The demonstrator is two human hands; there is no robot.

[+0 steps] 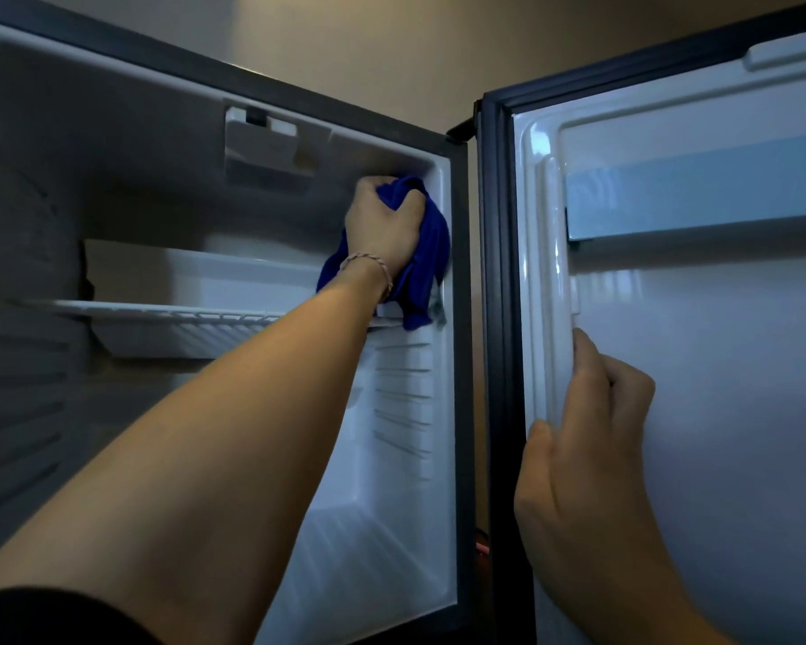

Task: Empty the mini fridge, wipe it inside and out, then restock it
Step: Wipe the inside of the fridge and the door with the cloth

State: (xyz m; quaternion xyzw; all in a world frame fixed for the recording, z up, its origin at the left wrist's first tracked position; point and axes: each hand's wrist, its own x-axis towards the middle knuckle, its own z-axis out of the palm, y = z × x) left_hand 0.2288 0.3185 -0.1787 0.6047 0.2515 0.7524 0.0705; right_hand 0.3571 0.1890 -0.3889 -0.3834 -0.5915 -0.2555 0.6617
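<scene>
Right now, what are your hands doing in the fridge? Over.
Left hand grips crumpled blue cloth, pressed on upper right inside wall. Right hand holds open white door. Nothing in the way.

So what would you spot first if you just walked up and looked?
The bright blue cloth, bunched in the left hand and pressed high against the right inner wall of the fridge. Next, the right hand gripping the inner edge of the open door. The white wire shelf looks bare.
</scene>
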